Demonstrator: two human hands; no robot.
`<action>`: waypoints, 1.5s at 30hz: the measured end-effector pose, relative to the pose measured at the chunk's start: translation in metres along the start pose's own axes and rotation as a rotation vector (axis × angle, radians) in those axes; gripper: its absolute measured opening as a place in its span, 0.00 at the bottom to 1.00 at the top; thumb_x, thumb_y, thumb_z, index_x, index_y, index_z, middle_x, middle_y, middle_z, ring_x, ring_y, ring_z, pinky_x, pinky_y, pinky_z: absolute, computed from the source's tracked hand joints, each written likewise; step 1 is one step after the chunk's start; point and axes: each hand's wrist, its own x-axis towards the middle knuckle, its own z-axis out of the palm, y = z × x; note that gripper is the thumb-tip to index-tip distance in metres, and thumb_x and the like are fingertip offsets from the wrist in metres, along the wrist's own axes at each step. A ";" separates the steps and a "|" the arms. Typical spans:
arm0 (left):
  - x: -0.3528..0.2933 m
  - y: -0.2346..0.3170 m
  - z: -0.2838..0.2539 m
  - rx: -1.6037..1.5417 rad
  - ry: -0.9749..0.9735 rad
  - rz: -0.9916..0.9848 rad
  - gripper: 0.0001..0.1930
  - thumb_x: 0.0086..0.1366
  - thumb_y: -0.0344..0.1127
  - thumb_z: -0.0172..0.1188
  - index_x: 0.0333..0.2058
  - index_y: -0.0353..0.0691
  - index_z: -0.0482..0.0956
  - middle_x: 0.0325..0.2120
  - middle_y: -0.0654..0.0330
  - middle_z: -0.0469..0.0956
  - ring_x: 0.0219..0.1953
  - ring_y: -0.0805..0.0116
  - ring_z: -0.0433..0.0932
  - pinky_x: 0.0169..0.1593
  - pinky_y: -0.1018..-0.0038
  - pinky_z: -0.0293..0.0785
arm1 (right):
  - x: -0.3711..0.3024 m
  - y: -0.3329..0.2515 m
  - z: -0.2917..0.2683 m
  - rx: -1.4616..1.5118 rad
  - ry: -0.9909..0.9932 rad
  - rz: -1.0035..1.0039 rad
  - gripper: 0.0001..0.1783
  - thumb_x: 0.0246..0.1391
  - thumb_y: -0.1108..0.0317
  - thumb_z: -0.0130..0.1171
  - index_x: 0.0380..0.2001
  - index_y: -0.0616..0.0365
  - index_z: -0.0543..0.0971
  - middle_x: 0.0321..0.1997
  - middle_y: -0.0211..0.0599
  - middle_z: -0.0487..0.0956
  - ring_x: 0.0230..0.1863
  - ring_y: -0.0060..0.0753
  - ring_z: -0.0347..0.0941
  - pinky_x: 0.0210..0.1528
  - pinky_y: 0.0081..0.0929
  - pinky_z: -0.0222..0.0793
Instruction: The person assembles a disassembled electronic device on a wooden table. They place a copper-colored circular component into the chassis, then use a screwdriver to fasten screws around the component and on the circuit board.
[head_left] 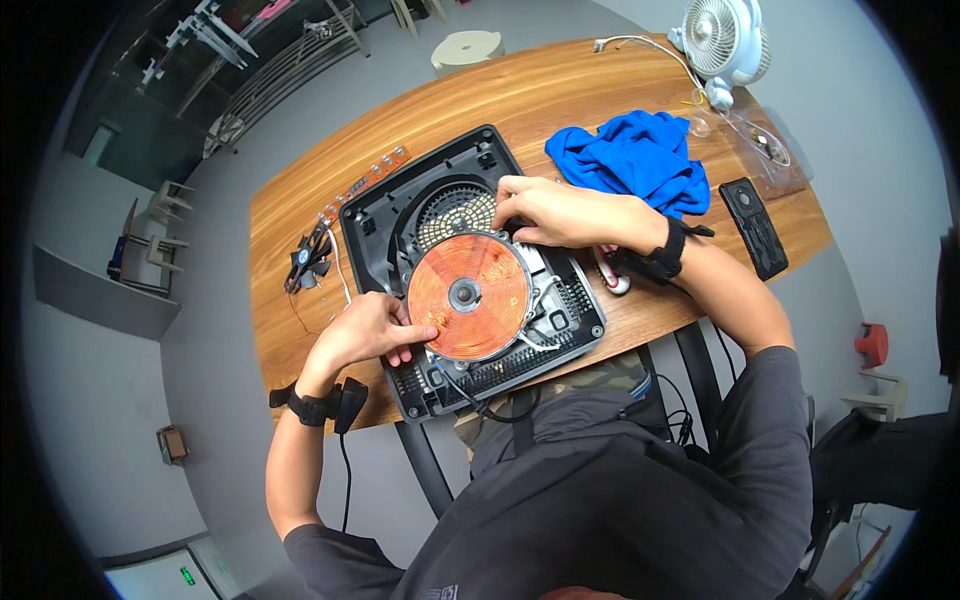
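A round copper induction coil (440, 290) with a dark centre sits over the open black housing (372, 240) of an induction cooker, right in front of me. My left hand (368, 328) grips the coil's lower left rim, its thumb lying on the copper and its other fingers curled at the side. At the upper right rim my right hand (560, 212) is closed, fingertips pinching the coil's edge; the exact contact is partly hidden. White wires (543, 300) lead off the coil's right side over the circuit board. Beyond the coil, the housing's round vent grille (450, 205) shows.
A small black fan (308, 260) and a strip of components (365, 183) lie left of the housing. To the right are a blue cloth (640, 160), a red-and-white tool (612, 275), a dark phone (753, 228), a clear plastic bag (775, 160) and a white desk fan (718, 40).
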 end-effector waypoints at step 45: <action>-0.005 -0.029 -0.005 -0.027 0.310 0.224 0.17 0.71 0.44 0.69 0.34 0.33 0.83 0.23 0.58 0.86 0.22 0.73 0.85 0.26 0.76 0.79 | -0.075 0.002 0.010 -0.263 -0.012 0.544 0.25 0.64 0.56 0.64 0.46 0.69 0.69 0.36 0.73 0.81 0.42 0.74 0.79 0.45 0.59 0.75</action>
